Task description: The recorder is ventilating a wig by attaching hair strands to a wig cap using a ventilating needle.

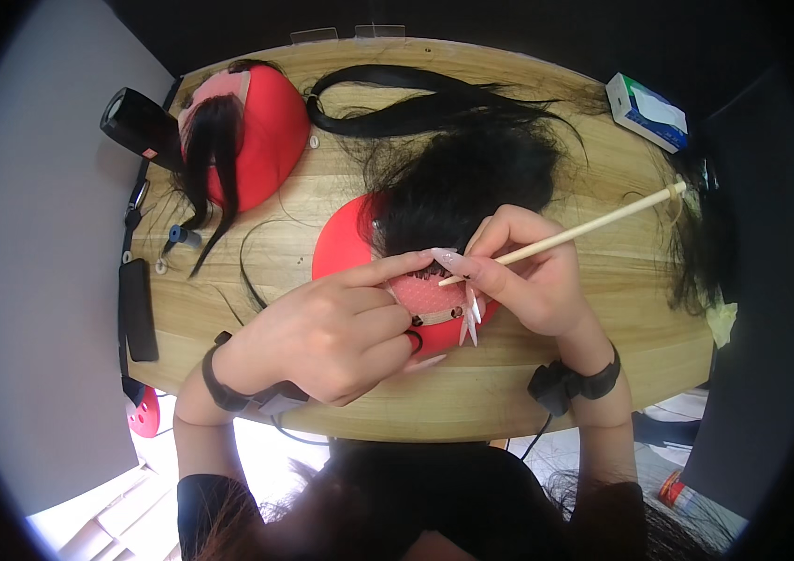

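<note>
In front of me a wig cap of pink netting (432, 293) covers a red head form (337, 238). Long black hair (467, 182) spreads from the cap towards the back of the table. My left hand (330, 329) steadies the near left side of the cap, its index finger stretched along the hair's edge and its other fingers curled. Between the thumb and fingers of my right hand (530, 280) is a slim pale wooden stick (593, 224). The stick's lower end meets the netting, close to my left index fingertip; any fine hook there is too small to see.
A second red head form (274, 133) with netting and hair stands back left, beside a black cylindrical speaker (141, 126). Behind the wig lies a hair bundle (383, 77). A tissue box (646, 112) and loose hair (695, 245) are right; a blue thread spool (183, 236) is left.
</note>
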A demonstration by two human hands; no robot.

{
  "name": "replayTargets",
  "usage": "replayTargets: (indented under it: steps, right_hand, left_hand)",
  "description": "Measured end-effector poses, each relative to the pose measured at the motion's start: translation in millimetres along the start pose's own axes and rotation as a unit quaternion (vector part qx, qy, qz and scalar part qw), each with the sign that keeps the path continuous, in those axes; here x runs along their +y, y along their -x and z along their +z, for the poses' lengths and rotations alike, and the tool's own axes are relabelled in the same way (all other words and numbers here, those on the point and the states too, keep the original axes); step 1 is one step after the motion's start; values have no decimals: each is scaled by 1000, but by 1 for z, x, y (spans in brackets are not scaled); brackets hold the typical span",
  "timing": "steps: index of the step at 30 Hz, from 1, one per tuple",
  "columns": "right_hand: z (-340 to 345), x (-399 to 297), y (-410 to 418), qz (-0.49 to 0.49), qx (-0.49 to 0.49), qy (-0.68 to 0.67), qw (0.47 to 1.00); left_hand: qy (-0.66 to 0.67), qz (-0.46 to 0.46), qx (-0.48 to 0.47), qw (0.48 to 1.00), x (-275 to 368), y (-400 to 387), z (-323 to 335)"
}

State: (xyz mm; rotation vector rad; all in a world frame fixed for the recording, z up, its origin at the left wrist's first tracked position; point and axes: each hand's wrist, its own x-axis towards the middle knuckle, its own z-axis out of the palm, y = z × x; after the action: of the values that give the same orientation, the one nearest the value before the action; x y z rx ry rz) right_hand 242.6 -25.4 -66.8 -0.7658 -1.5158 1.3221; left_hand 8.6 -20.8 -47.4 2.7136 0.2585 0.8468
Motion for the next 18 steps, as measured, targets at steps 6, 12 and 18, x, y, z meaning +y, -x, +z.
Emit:
replayTargets:
  steps: [6,12,18]
  right_hand:
    - [2,-9,1,60,14,-10,998]
    - [-5,-5,-4,-20,-42,29,999]
    - [-1,-5,1,22,-6,39,999]
  left_hand:
    - [25,-6,-17,1000,0,0,-2]
    - [27,-4,10,1000,-1,-1,0]
    - [49,-7,3,999,-1,-1,-3]
